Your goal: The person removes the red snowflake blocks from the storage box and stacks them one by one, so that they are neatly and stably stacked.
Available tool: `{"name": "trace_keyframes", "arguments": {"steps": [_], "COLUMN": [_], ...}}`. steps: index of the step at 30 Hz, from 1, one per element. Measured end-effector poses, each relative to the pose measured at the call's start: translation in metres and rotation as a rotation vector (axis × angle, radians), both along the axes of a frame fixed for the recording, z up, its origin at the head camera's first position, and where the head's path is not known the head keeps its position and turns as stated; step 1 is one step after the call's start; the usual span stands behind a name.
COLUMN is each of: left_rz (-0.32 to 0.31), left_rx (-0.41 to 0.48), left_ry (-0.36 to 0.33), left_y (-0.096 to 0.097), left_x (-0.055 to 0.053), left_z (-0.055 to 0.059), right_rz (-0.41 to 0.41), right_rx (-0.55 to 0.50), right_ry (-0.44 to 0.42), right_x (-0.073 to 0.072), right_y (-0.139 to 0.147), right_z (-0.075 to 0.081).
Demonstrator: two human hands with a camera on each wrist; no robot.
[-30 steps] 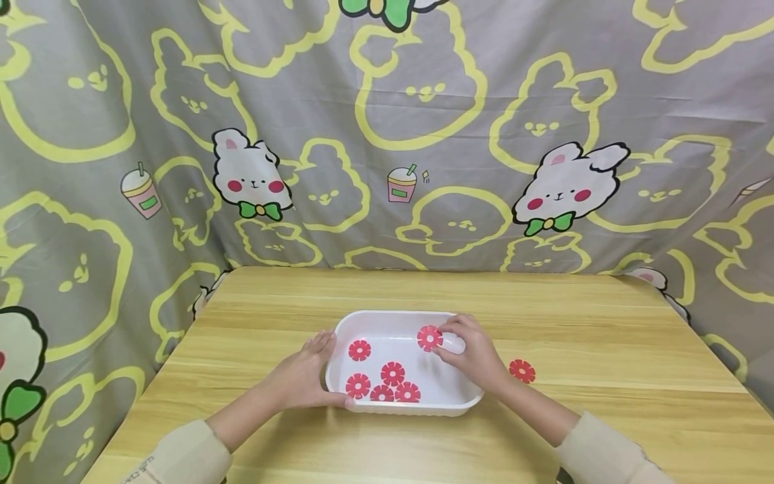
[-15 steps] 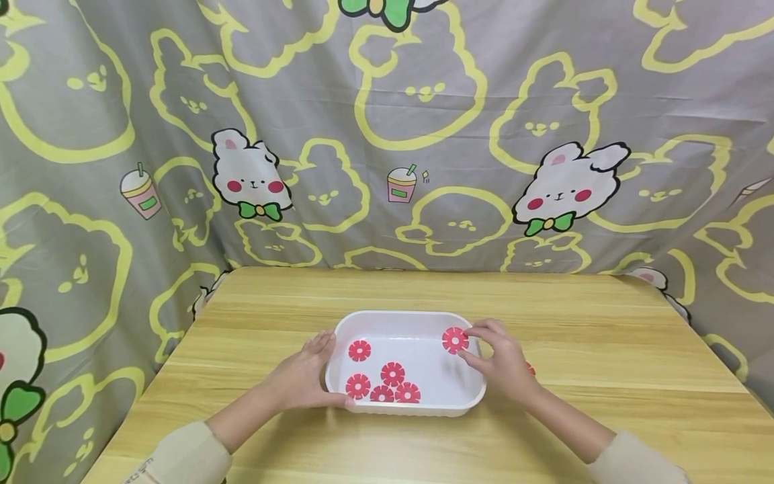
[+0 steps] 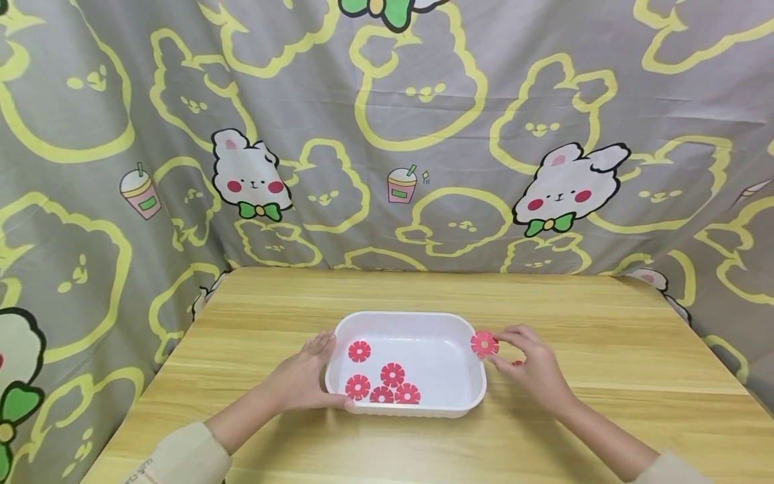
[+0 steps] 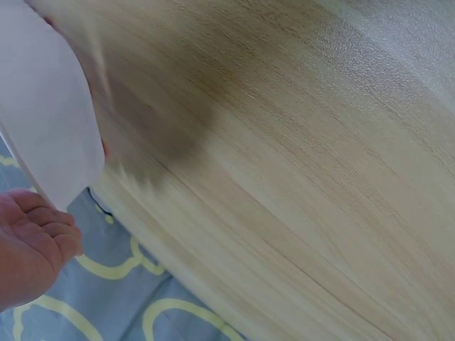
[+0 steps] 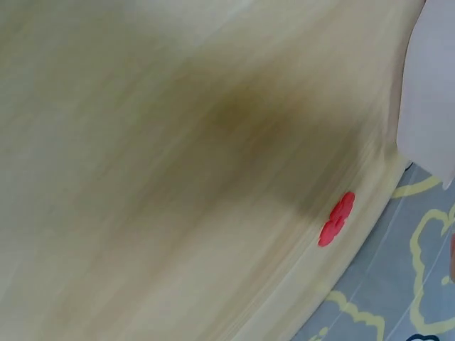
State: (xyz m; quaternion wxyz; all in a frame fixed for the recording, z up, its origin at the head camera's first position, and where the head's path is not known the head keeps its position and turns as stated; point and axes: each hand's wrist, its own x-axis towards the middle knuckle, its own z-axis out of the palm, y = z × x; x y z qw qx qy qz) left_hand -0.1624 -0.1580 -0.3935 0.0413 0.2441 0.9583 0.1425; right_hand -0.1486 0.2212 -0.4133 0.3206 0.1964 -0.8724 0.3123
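Observation:
A white plastic tub [image 3: 435, 410] sits on the table, with several red notched snowflake discs [image 3: 392, 374] lying flat inside, mostly toward its left and near side. My left hand [image 3: 305, 376] holds the tub's left end, thumb along the near corner and fingers up the side. In the left wrist view, that hand [image 4: 35, 245] shows at the tub's wall [image 4: 50, 106]. Between thumb and fingertips, my right hand [image 3: 535, 366] pinches one red snowflake disc [image 3: 484, 344] upright over the tub's right rim. My right hand mostly hides another disc [image 3: 518, 363] behind it.
The wood-grain table [image 3: 290, 296] runs back to a grey curtain [image 3: 375, 222] with yellow outlines and rabbit prints. In the right wrist view, a red disc [image 5: 336, 220] lies on the table near its edge, beside the tub [image 5: 430, 99].
My right hand has moved right, carrying the pinched snowflake disc from above the tub's interior to its right rim. The left hand and the tub have stayed in place.

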Motion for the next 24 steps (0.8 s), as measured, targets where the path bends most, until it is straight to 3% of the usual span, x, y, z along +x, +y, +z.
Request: {"name": "trace_keyframes", "arguments": {"steps": [13, 24], "left_rz": [0.017, 0.015], "left_rx": [0.000, 0.003], "left_ry": [-0.021, -0.019], "left_y": [0.001, 0.000], "left_x": [0.000, 0.000], "left_z": [0.000, 0.000], "right_rz": [-0.072, -0.157], "right_rx": [-0.028, -0.063], "right_ry": [0.017, -0.081], "right_x": [0.012, 0.021], "right_y": [0.026, 0.042], "right_z": [-0.011, -0.027]}}
